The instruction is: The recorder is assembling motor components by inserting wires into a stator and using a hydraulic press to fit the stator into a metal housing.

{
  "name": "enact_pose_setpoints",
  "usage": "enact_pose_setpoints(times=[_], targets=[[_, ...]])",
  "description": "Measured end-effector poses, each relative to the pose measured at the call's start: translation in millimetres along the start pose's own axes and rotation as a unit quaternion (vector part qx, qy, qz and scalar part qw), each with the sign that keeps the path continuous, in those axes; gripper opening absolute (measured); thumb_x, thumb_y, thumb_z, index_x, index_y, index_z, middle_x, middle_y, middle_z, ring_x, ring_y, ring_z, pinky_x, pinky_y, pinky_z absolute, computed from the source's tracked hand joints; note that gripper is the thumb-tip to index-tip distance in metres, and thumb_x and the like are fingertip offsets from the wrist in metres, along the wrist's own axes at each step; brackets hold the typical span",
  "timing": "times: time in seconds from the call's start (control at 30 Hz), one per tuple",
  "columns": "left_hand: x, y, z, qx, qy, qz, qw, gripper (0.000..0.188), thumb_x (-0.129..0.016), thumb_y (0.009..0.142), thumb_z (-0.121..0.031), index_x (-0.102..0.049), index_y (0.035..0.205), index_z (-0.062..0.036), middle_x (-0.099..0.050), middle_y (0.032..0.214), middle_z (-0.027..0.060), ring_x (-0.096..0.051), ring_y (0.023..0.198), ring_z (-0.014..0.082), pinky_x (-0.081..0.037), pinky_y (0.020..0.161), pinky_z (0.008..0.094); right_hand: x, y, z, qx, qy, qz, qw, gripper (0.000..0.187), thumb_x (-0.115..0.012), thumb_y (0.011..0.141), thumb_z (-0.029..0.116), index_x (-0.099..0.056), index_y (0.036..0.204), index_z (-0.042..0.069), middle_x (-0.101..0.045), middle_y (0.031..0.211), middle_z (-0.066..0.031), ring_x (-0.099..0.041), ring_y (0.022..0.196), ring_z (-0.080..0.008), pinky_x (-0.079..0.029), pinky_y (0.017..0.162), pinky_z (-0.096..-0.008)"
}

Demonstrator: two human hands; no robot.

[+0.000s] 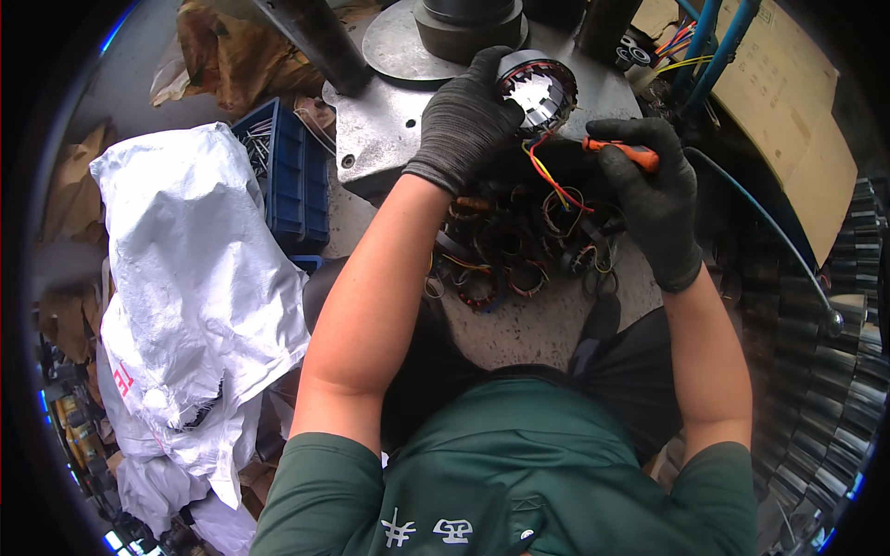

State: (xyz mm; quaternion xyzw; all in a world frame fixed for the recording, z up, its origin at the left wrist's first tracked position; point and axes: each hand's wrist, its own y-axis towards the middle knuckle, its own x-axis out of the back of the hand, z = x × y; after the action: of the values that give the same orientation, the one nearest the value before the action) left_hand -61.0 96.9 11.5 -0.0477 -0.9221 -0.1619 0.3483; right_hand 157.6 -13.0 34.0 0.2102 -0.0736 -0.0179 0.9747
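A ring-shaped motor stator with bright metal teeth and copper windings is tilted up over the front of a steel machine plate. My left hand, in a dark knit glove, grips its left side. Red and yellow lead wires hang down from the stator. To its right, my gloved right hand is closed around an orange-handled tool that looks like a screwdriver. The handle points toward the stator and stays apart from it; I cannot make out a blade.
Several wired stators lie heaped on the floor below the plate. A white sack and blue crate stand left. At right are stacked metal parts, a cardboard sheet and a thin hose. A round press part rises behind.
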Motion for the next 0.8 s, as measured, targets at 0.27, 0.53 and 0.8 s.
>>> enact_pose_setpoints(times=[0.27, 0.53, 0.8], targets=[[2.4, 4.4, 6.2, 0.020, -0.004, 0.003, 1.000, 0.070, -0.072, 0.080, -0.022, -0.052, 0.147, -0.0161, -0.077, 0.113, 0.0246, -0.074, 0.107, 0.0429, -0.058, 0.097, 0.0515, -11.4, 2.1, -15.2, 0.089, -0.117, 0.012, 0.989, 0.023, -0.077, 0.095, 0.004, -0.069, 0.116, 0.006, -0.077, 0.099, -0.0111, -0.077, 0.090, -0.0168, -0.061, 0.081, -0.0310], [4.1, 7.9, 4.0, 0.061, 0.015, 0.025, 0.998, 0.072, -0.072, 0.078, -0.022, -0.052, 0.148, -0.0154, -0.077, 0.115, 0.0246, -0.074, 0.109, 0.0419, -0.058, 0.098, 0.0505, -17.1, -1.6, -19.9, 0.146, -0.135, 0.021, 0.980, 0.026, -0.078, 0.092, 0.003, -0.067, 0.115, 0.003, -0.076, 0.103, -0.0156, -0.078, 0.093, -0.0259, -0.061, 0.083, -0.0354], [4.7, 4.2, 3.5, 0.053, 0.015, 0.023, 0.998, 0.073, -0.073, 0.079, -0.022, -0.051, 0.149, -0.0167, -0.077, 0.113, 0.0240, -0.074, 0.108, 0.0419, -0.058, 0.097, 0.0515, -21.9, -0.3, -18.5, 0.129, -0.142, 0.038, 0.981, 0.026, -0.077, 0.093, 0.003, -0.067, 0.116, 0.003, -0.075, 0.103, -0.0154, -0.076, 0.092, -0.0256, -0.061, 0.084, -0.0350]])
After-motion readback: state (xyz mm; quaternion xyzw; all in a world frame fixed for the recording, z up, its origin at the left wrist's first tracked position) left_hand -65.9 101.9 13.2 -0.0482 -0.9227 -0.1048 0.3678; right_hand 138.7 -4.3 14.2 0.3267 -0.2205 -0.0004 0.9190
